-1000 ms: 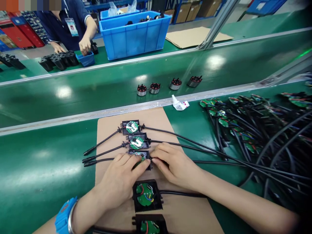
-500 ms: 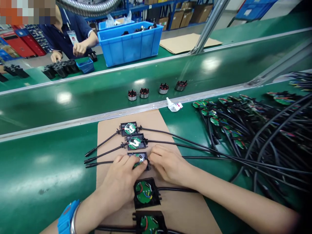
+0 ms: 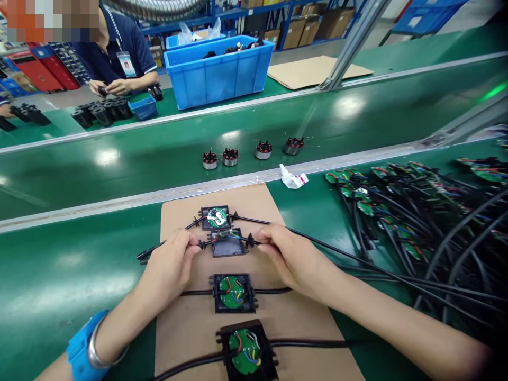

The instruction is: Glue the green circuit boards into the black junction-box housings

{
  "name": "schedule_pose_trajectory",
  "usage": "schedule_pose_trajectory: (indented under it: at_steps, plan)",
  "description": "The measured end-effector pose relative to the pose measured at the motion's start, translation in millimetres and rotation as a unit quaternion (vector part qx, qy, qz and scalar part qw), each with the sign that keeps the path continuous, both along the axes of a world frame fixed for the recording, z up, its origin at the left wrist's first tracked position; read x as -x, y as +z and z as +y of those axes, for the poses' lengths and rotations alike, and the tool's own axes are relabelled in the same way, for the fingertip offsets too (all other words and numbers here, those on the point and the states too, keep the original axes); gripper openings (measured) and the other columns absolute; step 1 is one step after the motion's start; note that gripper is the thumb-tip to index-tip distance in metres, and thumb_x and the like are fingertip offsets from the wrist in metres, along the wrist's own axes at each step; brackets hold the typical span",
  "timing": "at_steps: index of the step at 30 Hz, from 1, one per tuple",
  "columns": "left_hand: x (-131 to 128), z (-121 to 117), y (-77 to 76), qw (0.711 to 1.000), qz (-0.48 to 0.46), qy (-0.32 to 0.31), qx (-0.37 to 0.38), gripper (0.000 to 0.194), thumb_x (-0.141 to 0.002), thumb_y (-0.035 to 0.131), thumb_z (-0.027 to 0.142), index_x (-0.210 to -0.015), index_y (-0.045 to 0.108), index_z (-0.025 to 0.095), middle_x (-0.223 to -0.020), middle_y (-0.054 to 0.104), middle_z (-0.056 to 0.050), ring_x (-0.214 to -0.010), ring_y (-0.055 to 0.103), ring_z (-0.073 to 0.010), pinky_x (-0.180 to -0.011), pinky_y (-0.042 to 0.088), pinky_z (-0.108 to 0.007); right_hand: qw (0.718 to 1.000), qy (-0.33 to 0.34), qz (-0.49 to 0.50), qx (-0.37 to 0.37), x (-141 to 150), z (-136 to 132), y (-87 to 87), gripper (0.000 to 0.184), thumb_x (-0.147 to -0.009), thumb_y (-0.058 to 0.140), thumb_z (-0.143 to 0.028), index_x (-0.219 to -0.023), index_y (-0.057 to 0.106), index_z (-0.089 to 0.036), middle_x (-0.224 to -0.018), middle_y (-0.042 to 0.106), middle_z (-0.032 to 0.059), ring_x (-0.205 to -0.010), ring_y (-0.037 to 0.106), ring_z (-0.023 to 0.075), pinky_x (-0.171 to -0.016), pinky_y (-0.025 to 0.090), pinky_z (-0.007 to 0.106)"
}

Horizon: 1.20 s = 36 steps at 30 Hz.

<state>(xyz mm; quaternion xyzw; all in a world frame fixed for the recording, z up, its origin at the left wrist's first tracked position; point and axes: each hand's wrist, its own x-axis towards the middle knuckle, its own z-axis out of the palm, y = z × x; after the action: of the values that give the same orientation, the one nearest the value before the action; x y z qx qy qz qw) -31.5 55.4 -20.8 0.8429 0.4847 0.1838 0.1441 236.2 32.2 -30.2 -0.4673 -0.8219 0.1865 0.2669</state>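
Note:
Between my hands lies a shallow black plastic case [image 3: 229,246], its floor partly bare. A small circuit board [image 3: 226,234] stands tilted, nearly edge-on, at its far side. My left hand [image 3: 177,259] pinches the black cable on the left, close to its grommet. On the opposite side my right hand [image 3: 291,256] pinches the right cable [image 3: 257,243] beside another grommet [image 3: 250,240]. Just beyond is a case with a white-marked board [image 3: 217,217]. Nearer to me, two more cases hold green boards [image 3: 232,292] with coloured wires; the nearest board [image 3: 245,351] is at the bottom.
Under the cases is a cardboard sheet [image 3: 190,338]. Cabled circuit boards [image 3: 400,222] are heaped at right. Several wound metal rings [image 3: 263,150] stand on the green strip beyond a crumpled white tube [image 3: 293,178]. Across it are a blue bin [image 3: 218,74] and a co-worker's hands [image 3: 115,87].
My hands have moved apart, from touching a case to pinching cables on both sides. The board between them is now tilted up. The co-worker's hands have come together around a small dark part.

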Motion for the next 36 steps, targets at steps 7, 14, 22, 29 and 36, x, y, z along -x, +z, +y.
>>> schedule_pose_trajectory:
  at_steps: [7, 14, 22, 29, 36]
  plan:
    - [-13, -1, 10.9, 0.999, 0.018, -0.030, -0.036, 0.014, -0.096, 0.033, 0.019, -0.092, 0.047, 0.019, -0.082, 0.058, -0.003, -0.069, 0.058, -0.0157, -0.060, 0.046, -0.027, 0.994, 0.025, -0.103, 0.025, 12, -15, 43.0, 0.022, -0.092, 0.033, -0.018, -0.083, 0.053, -0.015, -0.074, 0.056, 0.0061, -0.061, 0.051, 0.0164, -0.055, 0.039, 0.031]
    - [-22, 9, 1.7, 0.992, 0.120, -0.015, 0.028, 0.016, -0.095, 0.034, 0.017, -0.092, 0.050, 0.018, -0.089, 0.060, -0.006, -0.075, 0.061, -0.0218, -0.062, 0.048, -0.033, 0.978, 0.046, -0.196, 0.051, 24, 13, 36.5, 0.016, -0.085, 0.040, -0.012, -0.087, 0.056, -0.014, -0.087, 0.062, 0.0093, -0.075, 0.057, 0.0190, -0.066, 0.039, 0.031]
    - [-24, 13, 7.4, 0.991, 0.112, -0.011, 0.068, 0.016, -0.094, 0.035, 0.016, -0.092, 0.050, 0.018, -0.090, 0.061, -0.006, -0.080, 0.061, -0.0231, -0.067, 0.047, -0.035, 0.968, 0.070, -0.222, 0.092, 35, 22, 43.1, 0.024, -0.081, 0.044, -0.020, -0.098, 0.061, -0.017, -0.088, 0.064, 0.0083, -0.078, 0.060, 0.0209, -0.065, 0.039, 0.031]
    - [-16, 22, 13.2, 0.985, 0.006, -0.015, 0.171, 0.008, -0.089, 0.049, 0.023, -0.087, 0.056, 0.019, -0.080, 0.066, -0.002, -0.074, 0.062, -0.0175, -0.067, 0.046, -0.029, 0.959, 0.068, -0.272, 0.054, 40, 19, 29.7, 0.031, -0.085, 0.045, -0.025, -0.104, 0.067, -0.016, -0.084, 0.068, 0.0095, -0.072, 0.062, 0.0220, -0.055, 0.031, 0.031]
    - [-16, 26, 17.3, 0.983, 0.060, -0.014, 0.171, 0.013, -0.084, 0.056, 0.022, -0.087, 0.068, 0.021, -0.090, 0.074, -0.003, -0.081, 0.068, -0.0208, -0.071, 0.047, -0.031, 0.955, 0.062, -0.284, 0.053, 44, 17, 32.7, 0.029, -0.084, 0.047, -0.022, -0.101, 0.069, -0.014, -0.076, 0.068, 0.0081, -0.060, 0.059, 0.0190, -0.050, 0.013, 0.034]
